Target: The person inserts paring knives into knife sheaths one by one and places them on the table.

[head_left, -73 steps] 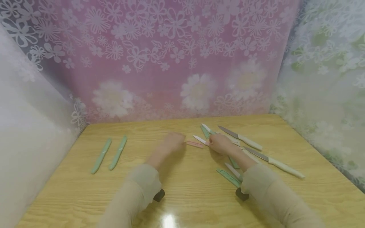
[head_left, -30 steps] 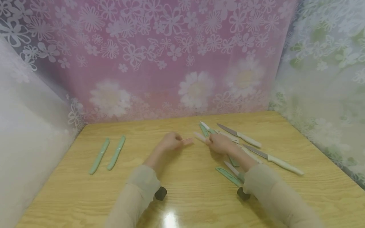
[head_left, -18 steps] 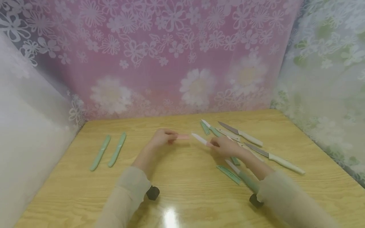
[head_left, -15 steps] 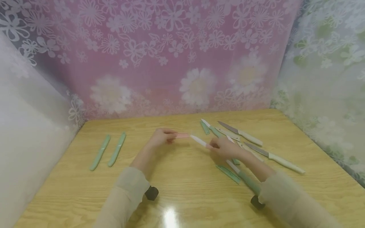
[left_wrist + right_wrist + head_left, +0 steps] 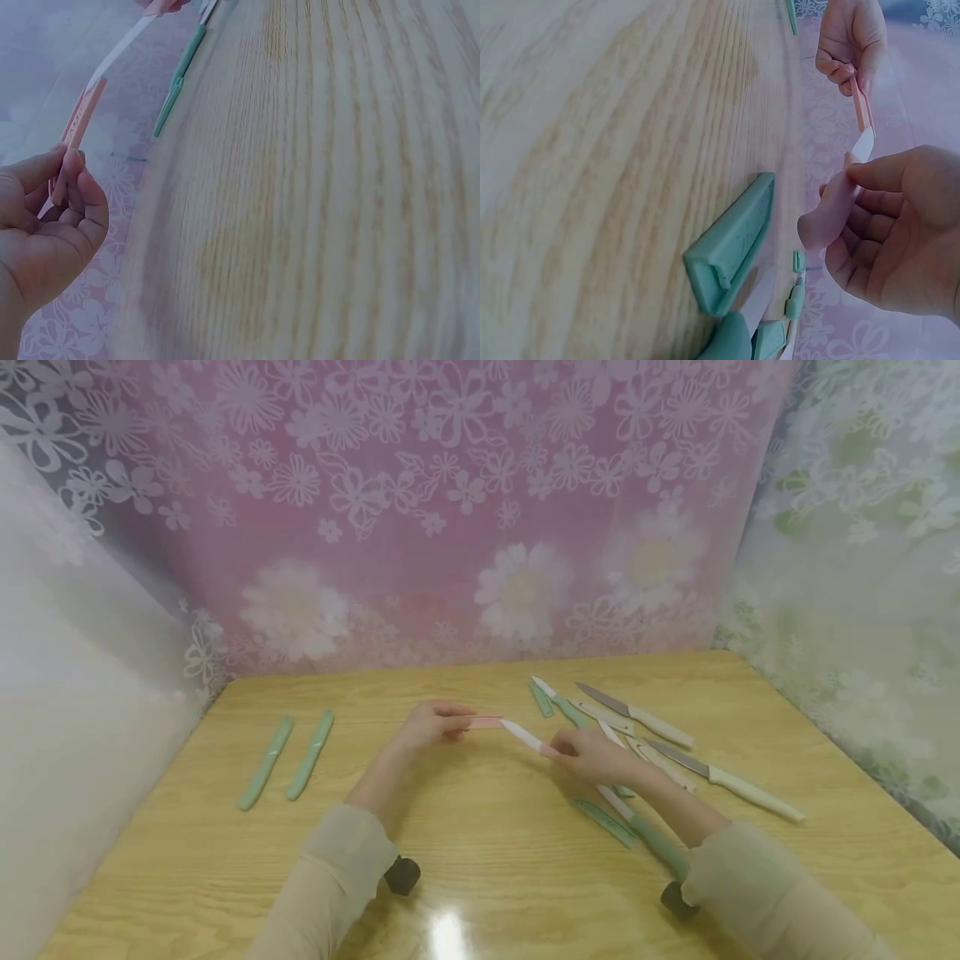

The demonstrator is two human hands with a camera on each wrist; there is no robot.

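Observation:
My left hand (image 5: 433, 724) pinches a pink knife sheath (image 5: 486, 723) between thumb and fingers, its mouth facing right. In my right hand (image 5: 600, 756) is a small paring knife with a white blade (image 5: 522, 736); the fingers curl round its pink handle (image 5: 829, 214). The blade's tip is at the mouth of the sheath (image 5: 86, 112) in the left wrist view. How far in it reaches, I cannot tell. Both things are held above the wooden table (image 5: 480, 835). Behind and below my right hand lie a green-handled knife (image 5: 660, 843) and a green sheath (image 5: 606, 822).
Two green knives in their sheaths (image 5: 266, 762) lie side by side at the left. On the right are two cream-handled knives with dark blades (image 5: 753, 793), cream sheaths (image 5: 603, 717) and another green knife (image 5: 572, 710) beside a small green sheath (image 5: 541, 699). Patterned cloth (image 5: 405, 568) encloses the table.
The pink sheath lay on the table; my left hand has picked it up and drawn it left. My right hand has shifted slightly, and the blade's tip has come to the sheath's mouth.

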